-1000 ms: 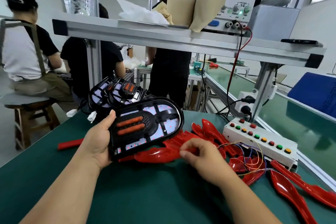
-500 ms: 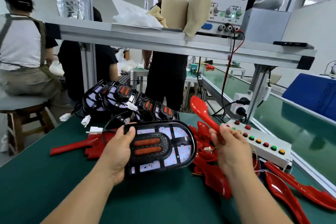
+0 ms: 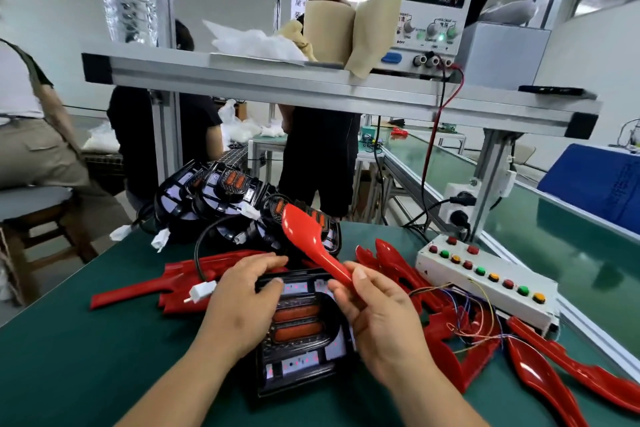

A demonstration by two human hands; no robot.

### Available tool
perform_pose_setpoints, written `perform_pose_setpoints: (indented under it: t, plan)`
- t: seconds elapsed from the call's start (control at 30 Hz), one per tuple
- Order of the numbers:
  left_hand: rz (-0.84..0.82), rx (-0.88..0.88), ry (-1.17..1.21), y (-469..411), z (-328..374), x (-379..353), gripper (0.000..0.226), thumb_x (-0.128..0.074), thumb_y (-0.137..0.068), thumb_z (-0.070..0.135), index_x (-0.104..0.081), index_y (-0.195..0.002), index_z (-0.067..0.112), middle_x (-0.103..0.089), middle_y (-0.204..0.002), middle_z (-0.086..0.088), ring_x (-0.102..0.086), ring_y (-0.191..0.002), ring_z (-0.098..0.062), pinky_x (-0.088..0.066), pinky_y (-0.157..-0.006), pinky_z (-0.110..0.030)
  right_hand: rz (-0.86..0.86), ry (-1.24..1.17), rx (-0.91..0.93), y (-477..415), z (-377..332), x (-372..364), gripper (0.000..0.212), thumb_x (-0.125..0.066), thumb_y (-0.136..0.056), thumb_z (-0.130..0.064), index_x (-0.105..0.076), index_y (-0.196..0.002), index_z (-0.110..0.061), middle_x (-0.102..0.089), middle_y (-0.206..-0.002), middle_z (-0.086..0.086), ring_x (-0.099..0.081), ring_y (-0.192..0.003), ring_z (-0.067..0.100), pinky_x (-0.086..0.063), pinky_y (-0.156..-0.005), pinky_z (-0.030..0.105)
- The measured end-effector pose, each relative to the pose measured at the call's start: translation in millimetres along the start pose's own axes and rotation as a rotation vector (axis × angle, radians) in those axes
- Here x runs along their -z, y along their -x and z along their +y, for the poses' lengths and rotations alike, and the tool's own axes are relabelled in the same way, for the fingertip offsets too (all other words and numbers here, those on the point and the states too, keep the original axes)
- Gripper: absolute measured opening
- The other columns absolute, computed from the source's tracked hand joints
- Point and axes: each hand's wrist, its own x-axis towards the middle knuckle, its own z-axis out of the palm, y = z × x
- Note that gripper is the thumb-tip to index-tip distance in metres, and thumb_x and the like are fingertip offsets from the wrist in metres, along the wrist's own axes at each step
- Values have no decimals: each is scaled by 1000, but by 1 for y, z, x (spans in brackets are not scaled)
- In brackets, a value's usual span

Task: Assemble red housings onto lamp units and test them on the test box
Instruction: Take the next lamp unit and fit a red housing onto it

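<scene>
A black lamp unit with two orange lenses lies on the green mat in front of me. My left hand grips its left and far edge, fingers curled over the top. My right hand pinches the narrow end of a glossy red housing, which rises up and to the left above the lamp. The white test box with red, green and yellow buttons sits at the right, thin coloured wires trailing from it.
More black lamp units are piled behind, with white connectors. Loose red housings lie right and left. A power supply stands on the overhead shelf. People work beyond the bench.
My left hand has laid the lamp unit flat on the mat, turned lengthwise. My right hand picked a red housing from the pile and brought it over the lamp.
</scene>
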Motion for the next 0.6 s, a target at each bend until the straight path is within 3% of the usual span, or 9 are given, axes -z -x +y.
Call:
perform_pose_setpoints:
  t: [0.07, 0.17, 0.23, 0.33, 0.43, 0.5, 0.6]
  plan:
    - [36, -77, -81, -1, 9, 5, 28, -51, -88, 46, -67, -111, 41, -55, -116, 29, -50, -123, -5, -34, -111, -35, -64, 2, 8, 3, 2, -2, 20, -63, -81, -10, -70, -95, 1, -73, -82, 16, -72, -69, 21, -58, -61, 21]
    - [96, -173, -115, 3, 19, 8, 33, -36, -78, 74, -60, -86, 53, -63, -89, 40, -58, -101, 6, -37, -107, -47, -171, 186, 85, 11, 9, -6, 14, -63, -87, -9, -76, -89, -13, -74, -87, 9, -73, -78, 23, -57, -67, 22]
    - [133, -192, -11, 5, 21, 4, 31, -43, -80, 75, -58, -84, 48, -66, -85, 35, -59, -93, 10, -40, -103, -45, -245, 402, 177, 15, 12, -6, 23, -62, -92, -7, -76, -94, -24, -74, -92, 2, -72, -87, 20, -57, -75, 25]
    - [151, -215, 310, 5, 26, 3, 21, -50, -91, 58, -59, -98, 40, -70, -93, 24, -66, -93, 2, -47, -86, -32, -288, 641, 350, 16, 6, -6, 26, -67, -90, -11, -76, -99, -34, -73, -96, -2, -68, -93, 15, -54, -85, 28]
    - [125, -323, 521, 3, 28, 15, 35, -48, -91, 58, -50, -126, 55, -64, -87, 18, -68, -87, -7, -56, -80, -27, -164, 546, 435, 13, -7, -5, 19, -68, -83, -24, -76, -97, -35, -73, -96, 2, -68, -90, 17, -54, -80, 24]
    - [48, -440, 376, 4, 25, 24, 52, -47, -90, 55, -33, -140, 57, -60, -90, 18, -63, -81, -4, -55, -80, -20, -152, 425, 423, 11, -17, -4, 28, -64, -80, -33, -72, -107, -32, -73, -94, 3, -68, -80, 13, -53, -72, 20]
    - [-139, -587, -26, 6, 22, 23, 51, -48, -87, 59, -31, -134, 68, -59, -104, 23, -59, -93, 0, -44, -82, -8, -307, 350, 371, 9, -29, 0, 48, -69, -82, -41, -59, -127, -32, -70, -92, -6, -65, -82, 10, -54, -78, 24]
